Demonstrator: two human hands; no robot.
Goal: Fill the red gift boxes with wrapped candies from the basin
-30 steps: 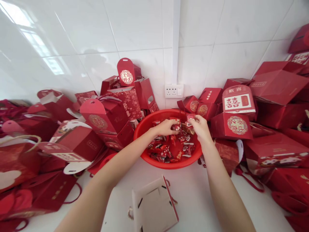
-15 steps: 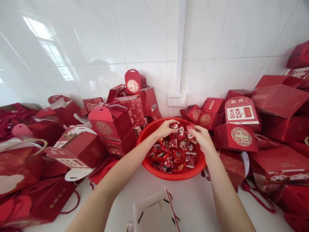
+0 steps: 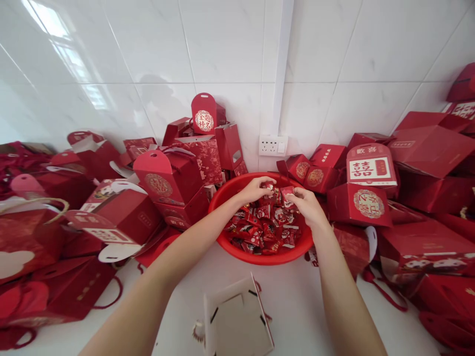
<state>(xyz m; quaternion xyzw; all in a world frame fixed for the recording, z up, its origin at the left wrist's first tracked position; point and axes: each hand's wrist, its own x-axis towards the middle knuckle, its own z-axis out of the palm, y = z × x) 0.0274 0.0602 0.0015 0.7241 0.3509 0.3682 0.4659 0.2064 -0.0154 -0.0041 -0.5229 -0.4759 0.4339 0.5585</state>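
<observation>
A red plastic basin (image 3: 267, 259) on the white table holds many small red wrapped candies (image 3: 270, 230). Over its back part, my left hand (image 3: 257, 191) has its fingers closed round a red packet (image 3: 267, 187). Just to the right, my right hand (image 3: 305, 203) pinches another red packet (image 3: 288, 197) between thumb and fingers. The two hands are close together but apart. In front of the basin stands an open carton (image 3: 241, 321) with pale inner walls and its opening facing up. Its bottom edge is cut off by the frame.
Red gift boxes are piled left (image 3: 111, 212) and right (image 3: 367, 205) of the basin, with more stacked behind it at the left (image 3: 204, 153). Ribbon handles stick out from several boxes. A tiled wall with a socket (image 3: 273, 146) rises behind.
The view has shifted slightly, so the basin and boxes sit higher in the picture and more of the carton shows. My right hand and its packet have come a little closer to my left hand.
</observation>
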